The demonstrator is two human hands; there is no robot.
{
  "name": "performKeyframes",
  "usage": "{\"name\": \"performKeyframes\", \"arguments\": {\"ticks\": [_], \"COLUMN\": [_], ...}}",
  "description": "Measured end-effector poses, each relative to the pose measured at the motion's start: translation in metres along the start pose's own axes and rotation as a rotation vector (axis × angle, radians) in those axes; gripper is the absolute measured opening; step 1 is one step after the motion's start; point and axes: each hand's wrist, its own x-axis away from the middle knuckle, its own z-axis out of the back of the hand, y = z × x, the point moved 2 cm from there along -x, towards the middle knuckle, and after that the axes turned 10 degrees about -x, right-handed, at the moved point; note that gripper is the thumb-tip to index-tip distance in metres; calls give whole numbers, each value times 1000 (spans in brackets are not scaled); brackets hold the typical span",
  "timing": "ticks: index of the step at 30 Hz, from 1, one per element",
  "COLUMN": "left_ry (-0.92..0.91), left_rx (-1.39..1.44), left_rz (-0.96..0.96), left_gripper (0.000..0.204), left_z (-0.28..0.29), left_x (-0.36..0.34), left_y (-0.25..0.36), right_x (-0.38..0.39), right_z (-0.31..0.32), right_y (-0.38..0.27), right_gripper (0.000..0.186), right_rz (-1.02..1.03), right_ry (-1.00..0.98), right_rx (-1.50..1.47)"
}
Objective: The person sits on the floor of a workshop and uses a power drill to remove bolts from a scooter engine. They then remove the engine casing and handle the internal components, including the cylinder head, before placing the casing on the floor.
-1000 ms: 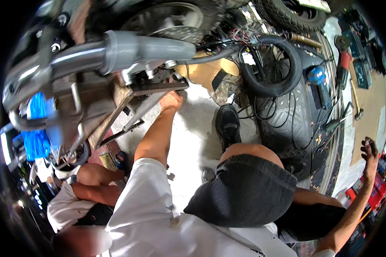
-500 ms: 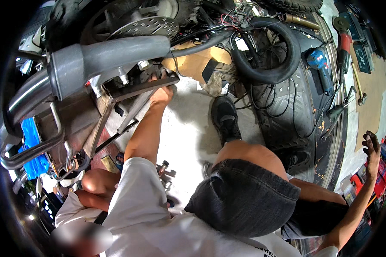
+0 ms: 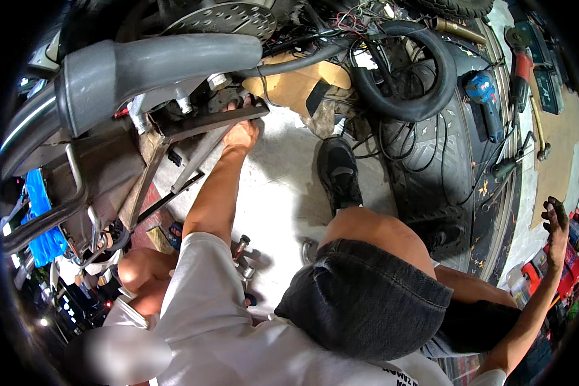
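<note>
My left hand (image 3: pixel 240 134) reaches forward under the grey padded tube (image 3: pixel 167 61) of the vehicle. It grips a flat metal bar (image 3: pixel 206 125) of an angled frame; the bar covers its knuckles, and the fingertips show past the far edge. Just beyond are bolts (image 3: pixel 217 82) and a dark metal part, mostly in shadow. A perforated brake disc (image 3: pixel 228 20) is above. Held out at the far right, my right hand (image 3: pixel 555 222) is open and holds nothing. Its fingers are apart and darkly stained, and it is nearest to a sheet of cardboard (image 3: pixel 555 174).
A tan panel (image 3: pixel 286 87), tangled wires (image 3: pixel 357 22) and a black tyre-like ring (image 3: pixel 445 83) lie ahead. To the right are a blue power tool (image 3: pixel 486 106), a red grinder (image 3: pixel 521 67) and a hammer (image 3: pixel 539 128). Another person's knee (image 3: pixel 141 267) is close on my left.
The padded tube and frame appear slightly higher and farther left in the view. The other person has shifted a little. My left hand stays at the bar, and my right hand has barely moved.
</note>
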Motion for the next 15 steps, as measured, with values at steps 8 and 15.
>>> {"name": "performKeyframes", "arguments": {"ticks": [8, 15], "left_ry": [39, 105], "left_rx": [104, 128], "left_rz": [-87, -34], "left_gripper": [50, 38], "left_z": [-20, 1], "left_x": [22, 53], "left_y": [-2, 6], "right_x": [-7, -8], "right_z": [-2, -6], "right_y": [-5, -7], "right_gripper": [64, 65], "right_rz": [-2, 13], "right_ry": [23, 8], "right_rx": [14, 43]}}
